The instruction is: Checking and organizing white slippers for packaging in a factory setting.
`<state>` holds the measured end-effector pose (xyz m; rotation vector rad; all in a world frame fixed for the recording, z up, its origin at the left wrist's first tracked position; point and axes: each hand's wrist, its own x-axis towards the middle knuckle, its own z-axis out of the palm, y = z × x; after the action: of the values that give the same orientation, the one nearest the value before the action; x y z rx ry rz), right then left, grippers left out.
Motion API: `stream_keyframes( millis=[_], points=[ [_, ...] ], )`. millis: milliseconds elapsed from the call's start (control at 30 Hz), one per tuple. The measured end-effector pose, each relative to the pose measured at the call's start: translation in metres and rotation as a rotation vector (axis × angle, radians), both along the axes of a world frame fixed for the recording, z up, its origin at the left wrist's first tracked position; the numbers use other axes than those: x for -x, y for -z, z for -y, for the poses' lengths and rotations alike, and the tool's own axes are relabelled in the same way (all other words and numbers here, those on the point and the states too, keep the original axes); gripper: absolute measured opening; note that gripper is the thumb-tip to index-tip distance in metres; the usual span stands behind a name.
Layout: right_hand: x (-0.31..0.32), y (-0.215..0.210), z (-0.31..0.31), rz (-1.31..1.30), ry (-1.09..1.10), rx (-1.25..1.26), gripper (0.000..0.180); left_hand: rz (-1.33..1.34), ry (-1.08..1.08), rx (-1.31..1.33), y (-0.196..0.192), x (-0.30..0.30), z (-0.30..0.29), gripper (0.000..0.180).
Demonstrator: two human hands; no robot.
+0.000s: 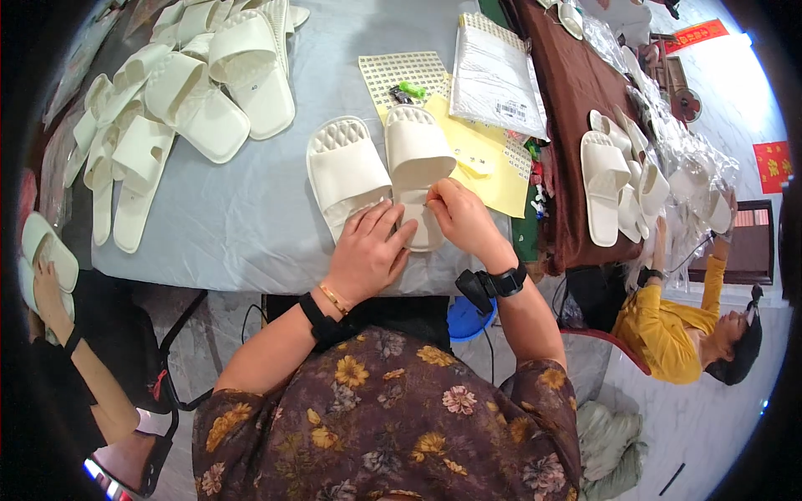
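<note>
Two off-white slippers lie side by side in front of me, toes away: the left slipper (pixel 345 159) and the right slipper (pixel 416 149). My left hand (pixel 368 250) lies over the heel end of the left slipper, fingers stretched out, the thumb reaching to the right slipper's heel. Over the right slipper's insole, just behind its strap, my right hand (pixel 459 215) is closed in a pinch. Whatever is between those fingertips is too small to make out. Past the right slipper, yellow sticker sheets (pixel 504 194) with small printed labels lie on the table.
Many off-white slippers (pixel 196 108) are heaped at the left of the grey-covered table (pixel 225 200). A white plastic package (pixel 499 79) and a small green item (pixel 411 88) lie beyond my pair. Other people work at both sides; a blue bucket (pixel 468 320) stands below the edge.
</note>
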<state>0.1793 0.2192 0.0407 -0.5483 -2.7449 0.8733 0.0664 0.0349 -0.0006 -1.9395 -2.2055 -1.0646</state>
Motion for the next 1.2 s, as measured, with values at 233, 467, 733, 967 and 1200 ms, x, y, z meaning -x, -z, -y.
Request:
stream_keyframes(
  millis=[233,467,733,967,1200],
  points=[
    [0.015,-0.003,-0.004,0.157,-0.04,-0.268,0.008,0.005,0.006,0.022,-0.003,0.0,0.0,0.041],
    [0.022,-0.002,-0.005,0.201,-0.07,-0.311,0.011,0.006,0.006,0.003,-0.004,0.0,0.0,0.039],
    [0.023,-0.004,-0.002,0.189,-0.027,-0.352,0.009,-0.001,0.005,-0.012,-0.007,0.001,0.0,0.037],
    [0.022,0.003,0.002,0.095,0.058,-0.256,0.01,-0.005,0.001,-0.017,-0.006,0.0,0.0,0.037],
    [0.018,0.006,0.009,-0.002,0.187,-0.296,0.014,-0.007,-0.001,-0.028,-0.004,0.0,-0.001,0.036]
  ],
)
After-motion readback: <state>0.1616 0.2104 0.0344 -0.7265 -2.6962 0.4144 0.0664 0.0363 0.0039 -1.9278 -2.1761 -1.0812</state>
